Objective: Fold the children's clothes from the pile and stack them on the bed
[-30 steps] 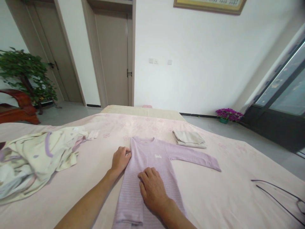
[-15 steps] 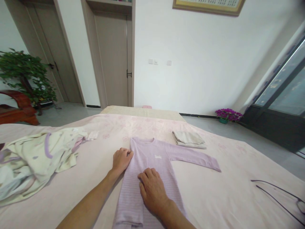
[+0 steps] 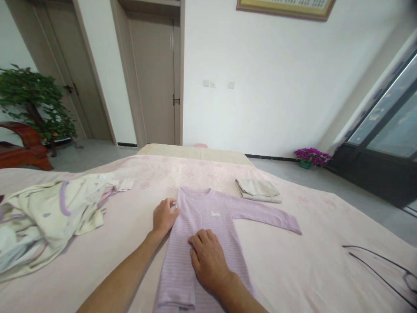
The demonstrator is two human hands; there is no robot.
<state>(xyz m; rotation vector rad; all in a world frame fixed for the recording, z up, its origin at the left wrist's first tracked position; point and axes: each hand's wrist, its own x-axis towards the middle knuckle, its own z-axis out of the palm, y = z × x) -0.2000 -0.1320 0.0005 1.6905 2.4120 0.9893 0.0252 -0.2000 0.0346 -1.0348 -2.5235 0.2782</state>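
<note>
A light purple striped long-sleeved shirt (image 3: 216,200) lies flat in front of me, its neckline pointing away. On the left its side and sleeve are folded in over the body, while the other sleeve stretches out to the right. At the upper left folded edge is my left hand (image 3: 165,216), its fingers curled and the thumb at the fabric; the exact grip is partly hidden. My right hand (image 3: 208,256) rests palm down on the middle of the shirt, fingers lying on the cloth beside the folded-in part.
The shirt lies on a pink bedspread (image 3: 286,269). Rumpled cream clothing (image 3: 81,208) lies to the left. A folded beige garment (image 3: 259,190) sits beyond the right sleeve. Eyeglasses (image 3: 378,256) lie at the right edge. Behind are doors and a white wall.
My left hand has shifted slightly left and up along the shirt's folded edge, with its fingers lifting a little. My right hand stays in place on the shirt.
</note>
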